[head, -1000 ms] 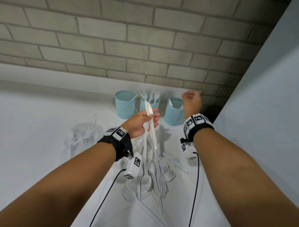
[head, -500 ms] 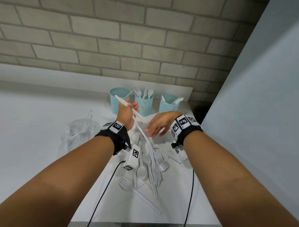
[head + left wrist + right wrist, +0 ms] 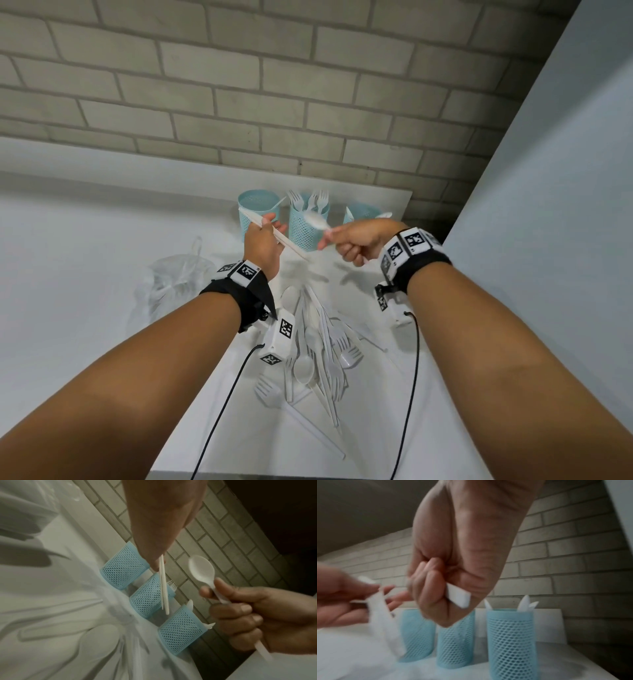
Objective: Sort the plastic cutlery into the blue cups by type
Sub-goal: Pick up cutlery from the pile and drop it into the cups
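Three blue mesh cups stand in a row by the brick wall: the left cup, the middle cup with forks in it, and the right cup with white pieces sticking out. My left hand grips thin white cutlery handles in front of the left cup; their working ends are blurred. Just to its right, my right hand pinches a white spoon by its handle, bowl pointing up-left before the middle cup. The spoon shows clearly in the left wrist view, and its handle end pokes out below my right fist.
A pile of white forks, spoons and knives lies on the white table below my wrists. A crumpled clear plastic bag sits to the left. The brick wall runs behind the cups and a pale panel closes the right side.
My right hand came back from the right cup, met the left hand and now holds a spoon drawn from it. The left hand moved up toward the left cup.
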Demonstrator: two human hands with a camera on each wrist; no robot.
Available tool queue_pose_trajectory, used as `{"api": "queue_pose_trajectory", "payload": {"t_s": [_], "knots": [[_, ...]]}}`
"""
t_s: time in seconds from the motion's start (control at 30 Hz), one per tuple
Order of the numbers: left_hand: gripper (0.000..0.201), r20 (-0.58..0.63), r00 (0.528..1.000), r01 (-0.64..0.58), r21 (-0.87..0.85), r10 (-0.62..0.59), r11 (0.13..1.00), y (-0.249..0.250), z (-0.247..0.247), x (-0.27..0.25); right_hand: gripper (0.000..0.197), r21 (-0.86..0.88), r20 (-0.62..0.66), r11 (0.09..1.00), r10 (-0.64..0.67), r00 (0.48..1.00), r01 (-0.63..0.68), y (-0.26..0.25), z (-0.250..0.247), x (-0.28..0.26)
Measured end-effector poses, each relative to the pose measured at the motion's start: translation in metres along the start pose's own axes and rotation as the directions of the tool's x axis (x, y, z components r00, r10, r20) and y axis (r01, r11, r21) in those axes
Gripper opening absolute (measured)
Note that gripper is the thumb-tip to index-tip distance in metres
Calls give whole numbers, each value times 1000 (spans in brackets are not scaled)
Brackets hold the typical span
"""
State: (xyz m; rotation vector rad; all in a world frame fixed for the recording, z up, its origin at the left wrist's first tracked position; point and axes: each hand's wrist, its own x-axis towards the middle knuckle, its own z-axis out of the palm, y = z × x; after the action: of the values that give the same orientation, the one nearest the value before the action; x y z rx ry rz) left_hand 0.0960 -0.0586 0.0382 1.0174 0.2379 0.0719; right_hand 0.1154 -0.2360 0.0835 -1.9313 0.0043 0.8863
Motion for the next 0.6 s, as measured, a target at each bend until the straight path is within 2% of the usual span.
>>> {"api": "queue_pose_trajectory", "payload": {"t_s": [0.03, 0.07, 0.1, 0.17, 0.2, 0.23, 0.27, 0.33, 0.43, 0.53, 0.6], "knots": [[35, 8, 1000, 3, 23, -3, 1000, 0, -2, 1, 29, 124, -120, 990, -54, 991, 69, 0, -10, 1], [35, 18, 1000, 6, 39, -7, 999, 0, -3, 2, 29, 237, -269, 955, -111, 957, 177, 1, -21, 3], [35, 29, 1000, 9, 41, -10, 999, -1, -3, 3, 27, 318, -434, 896, -153, 888, 310, 1, -30, 5], [35, 56, 998, 27, 6, -27, 1000, -2, -3, 3, 22, 352, -723, 754, -157, 672, 555, 1, -46, 7], [36, 73, 997, 34, -9, -34, 999, -1, -2, 3, 22, 323, -818, 697, -136, 560, 641, 2, -54, 8], [36, 90, 995, 40, -10, -39, 999, -2, -1, 2, 22, 292, -874, 657, -112, 473, 695, 4, -58, 9], [36, 110, 993, 42, -2, -42, 999, -2, 1, 2, 22, 266, -903, 638, -97, 418, 723, 6, -62, 12], [36, 144, 988, 48, 16, -50, 999, -4, 4, 1, 22, 225, -926, 648, -91, 367, 728, 9, -65, 19], [37, 179, 982, 69, 1, -68, 998, -6, 6, 2, 25, 185, -938, 651, -106, 330, 736, 9, -67, 33], [37, 218, 973, 88, -30, -79, 996, -5, 5, 4, 21, 174, -942, 660, -104, 318, 731, 7, -71, 48], [36, 245, 966, 93, -39, -81, 995, -4, 3, 4, 18, 185, -939, 674, -93, 331, 715, 5, -74, 57]]}}
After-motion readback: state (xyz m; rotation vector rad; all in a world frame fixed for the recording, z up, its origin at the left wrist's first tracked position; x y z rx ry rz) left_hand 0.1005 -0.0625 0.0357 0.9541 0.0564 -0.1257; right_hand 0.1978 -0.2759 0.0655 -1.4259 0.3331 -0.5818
